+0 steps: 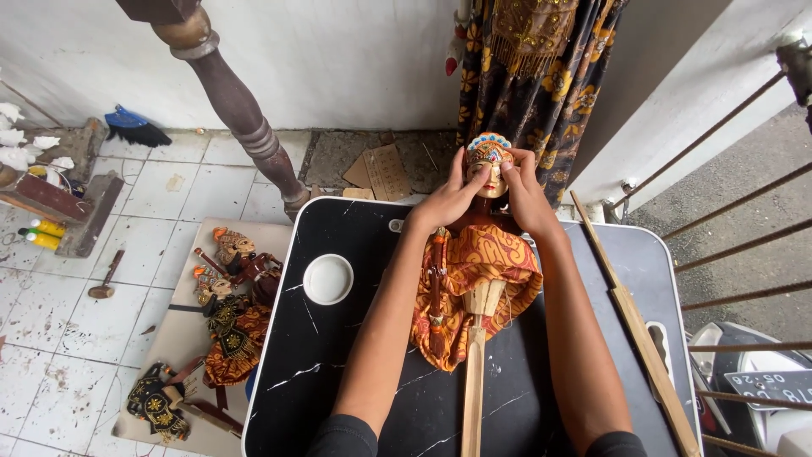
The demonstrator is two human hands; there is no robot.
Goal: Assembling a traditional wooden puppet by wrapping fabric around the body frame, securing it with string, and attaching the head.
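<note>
A wooden rod puppet [474,271] in an orange patterned cloth lies on the black marble-look table [338,355], head away from me. Its painted head [490,165] wears a blue and red crown. My left hand [448,199] grips the left side of the head, thumb on the face. My right hand [523,190] holds the right side, fingers at the crown. The puppet's central wooden rod [472,381] runs down toward me between my forearms.
A small white bowl [328,278] sits on the table's left part. A long wooden stick [634,322] lies along the right side. Several more puppets [228,313] lie on a floor mat at left. A carved wooden post [241,110], hanging batik cloth [533,76] and metal railing [744,254] surround the table.
</note>
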